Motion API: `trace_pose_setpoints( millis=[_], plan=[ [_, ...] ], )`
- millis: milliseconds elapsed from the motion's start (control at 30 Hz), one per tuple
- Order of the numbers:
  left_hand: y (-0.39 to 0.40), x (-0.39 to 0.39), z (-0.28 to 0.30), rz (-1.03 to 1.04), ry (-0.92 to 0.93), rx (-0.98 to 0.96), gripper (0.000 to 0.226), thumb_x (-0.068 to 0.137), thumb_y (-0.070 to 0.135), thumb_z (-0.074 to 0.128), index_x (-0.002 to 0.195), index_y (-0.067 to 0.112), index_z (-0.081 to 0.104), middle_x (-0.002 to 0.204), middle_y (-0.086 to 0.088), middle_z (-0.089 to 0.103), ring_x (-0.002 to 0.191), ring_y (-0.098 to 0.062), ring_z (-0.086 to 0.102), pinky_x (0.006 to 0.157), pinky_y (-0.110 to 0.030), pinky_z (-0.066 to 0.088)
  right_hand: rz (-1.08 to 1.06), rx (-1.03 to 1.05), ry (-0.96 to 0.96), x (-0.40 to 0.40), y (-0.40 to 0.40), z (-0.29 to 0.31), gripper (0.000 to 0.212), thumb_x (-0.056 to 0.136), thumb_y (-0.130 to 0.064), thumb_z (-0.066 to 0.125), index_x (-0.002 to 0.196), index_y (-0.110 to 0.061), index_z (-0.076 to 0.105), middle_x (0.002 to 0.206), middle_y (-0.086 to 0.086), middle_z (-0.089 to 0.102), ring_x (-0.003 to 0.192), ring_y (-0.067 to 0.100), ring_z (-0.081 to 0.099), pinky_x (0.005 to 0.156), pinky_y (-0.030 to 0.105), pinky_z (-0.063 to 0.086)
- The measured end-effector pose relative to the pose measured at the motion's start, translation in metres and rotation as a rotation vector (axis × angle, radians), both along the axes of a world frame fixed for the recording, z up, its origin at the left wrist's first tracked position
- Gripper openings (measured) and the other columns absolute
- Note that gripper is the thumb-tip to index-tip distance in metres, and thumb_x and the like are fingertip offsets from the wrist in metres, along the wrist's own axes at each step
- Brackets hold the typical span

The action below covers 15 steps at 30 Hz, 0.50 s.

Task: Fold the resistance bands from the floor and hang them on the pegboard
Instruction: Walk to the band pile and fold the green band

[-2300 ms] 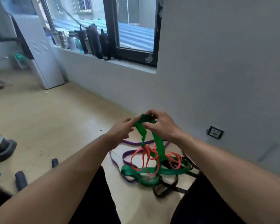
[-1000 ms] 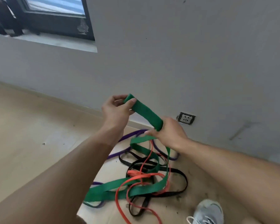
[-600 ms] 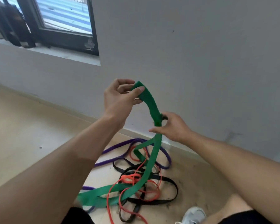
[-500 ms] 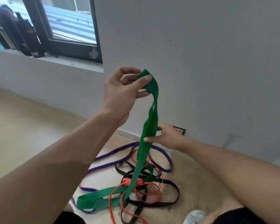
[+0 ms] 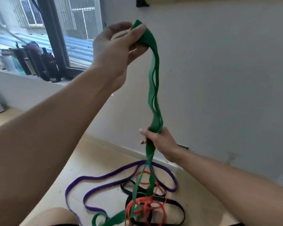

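While the left hand [image 5: 116,46] has risen well above where it was a moment ago, its grip pinches the top end of the green band [image 5: 153,88] between thumb and fingers. Lower down, the right hand [image 5: 160,141] closes its grip around the doubled strands. More of the band now hangs off the floor [image 5: 91,160], though its tail still lies in the pile with the purple band [image 5: 104,176], orange band [image 5: 145,203] and black band [image 5: 180,209]. Untangling looks nearly done; folding has barely begun.
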State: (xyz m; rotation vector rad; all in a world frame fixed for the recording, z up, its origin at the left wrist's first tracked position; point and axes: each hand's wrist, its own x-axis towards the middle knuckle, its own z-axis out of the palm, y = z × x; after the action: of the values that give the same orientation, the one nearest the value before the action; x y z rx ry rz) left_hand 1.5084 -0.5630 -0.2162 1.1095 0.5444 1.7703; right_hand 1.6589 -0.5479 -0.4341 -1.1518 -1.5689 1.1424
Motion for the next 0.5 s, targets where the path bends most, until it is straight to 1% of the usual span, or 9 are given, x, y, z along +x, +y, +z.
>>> trace_pose_setpoints(
  millis=[33,100,167,233,300,333,400,433,500],
  plan=[
    [0.006,-0.010,0.001,0.038,-0.029,-0.009,0.023,0.087,-0.003,0.075,0.102,0.004,0.059,0.102,-0.019,0.070,0.081,-0.026,0.075,0.074,-0.032,0.061,-0.089,0.020,0.105,0.004,0.000,0.015,0.031,0.095,-0.025,0.074,0.070,-0.012,0.060,0.062,0.006,0.058,0.058,0.022,0.061,0.078,0.053,0.063],
    [0.024,-0.035,-0.016,0.132,-0.031,-0.093,0.023,0.089,0.000,0.074,0.106,0.004,0.059,0.103,-0.017,0.069,0.082,-0.024,0.074,0.075,-0.032,0.062,-0.192,0.078,0.263,0.021,0.003,0.052,0.031,0.097,-0.017,0.072,0.070,-0.015,0.056,0.056,0.006,0.053,0.050,0.023,0.053,0.064,0.044,0.060],
    [0.045,-0.057,-0.054,0.228,0.051,-0.248,0.028,0.090,0.005,0.074,0.113,0.003,0.059,0.106,-0.018,0.068,0.085,-0.025,0.075,0.072,-0.032,0.063,-0.157,0.144,0.250,0.042,0.010,0.082,0.022,0.097,-0.012,0.069,0.079,-0.013,0.058,0.061,0.009,0.056,0.053,0.025,0.055,0.061,0.042,0.058],
    [0.065,-0.075,-0.106,0.276,0.122,-0.441,0.029,0.091,0.006,0.073,0.115,0.003,0.058,0.110,-0.020,0.066,0.091,-0.028,0.074,0.065,-0.029,0.062,-0.080,0.166,0.068,0.059,0.024,0.083,0.015,0.097,-0.013,0.069,0.084,-0.010,0.061,0.065,0.007,0.059,0.056,0.022,0.056,0.060,0.039,0.054],
    [0.080,-0.087,-0.159,0.284,0.201,-0.624,0.031,0.092,0.005,0.072,0.118,0.003,0.056,0.114,-0.022,0.065,0.096,-0.031,0.072,0.062,-0.029,0.062,-0.027,0.151,-0.208,0.065,0.035,0.054,0.018,0.095,-0.022,0.073,0.084,-0.011,0.065,0.063,0.001,0.058,0.055,0.014,0.053,0.058,0.032,0.045],
    [0.085,-0.092,-0.183,0.289,0.289,-0.701,0.033,0.092,0.006,0.072,0.121,0.003,0.055,0.118,-0.024,0.064,0.099,-0.031,0.071,0.066,-0.032,0.062,0.014,0.102,-0.316,0.065,0.038,0.033,0.021,0.092,-0.027,0.076,0.084,-0.010,0.067,0.062,-0.002,0.058,0.054,0.012,0.051,0.057,0.029,0.043],
    [0.087,-0.097,-0.226,0.296,0.522,-0.812,0.040,0.093,0.009,0.071,0.127,0.004,0.052,0.126,-0.024,0.062,0.103,-0.030,0.067,0.079,-0.036,0.058,0.122,-0.055,-0.461,0.067,0.041,-0.010,0.024,0.088,-0.033,0.081,0.093,-0.011,0.072,0.066,-0.003,0.060,0.057,0.009,0.053,0.057,0.025,0.044],
    [0.087,-0.097,-0.244,0.304,0.630,-0.835,0.044,0.093,0.010,0.071,0.131,0.005,0.050,0.129,-0.022,0.060,0.103,-0.028,0.064,0.083,-0.037,0.055,0.182,-0.111,-0.511,0.067,0.043,-0.026,0.025,0.086,-0.035,0.083,0.098,-0.015,0.074,0.069,-0.004,0.062,0.060,0.008,0.055,0.059,0.024,0.044],
    [0.085,-0.092,-0.270,0.310,0.862,-0.816,0.055,0.092,0.013,0.073,0.140,0.010,0.046,0.135,-0.017,0.055,0.108,-0.025,0.056,0.088,-0.037,0.051,0.245,-0.166,-0.529,0.063,0.045,-0.047,0.023,0.085,-0.036,0.084,0.099,-0.019,0.075,0.069,-0.010,0.062,0.061,0.005,0.055,0.060,0.022,0.042]
  ],
)
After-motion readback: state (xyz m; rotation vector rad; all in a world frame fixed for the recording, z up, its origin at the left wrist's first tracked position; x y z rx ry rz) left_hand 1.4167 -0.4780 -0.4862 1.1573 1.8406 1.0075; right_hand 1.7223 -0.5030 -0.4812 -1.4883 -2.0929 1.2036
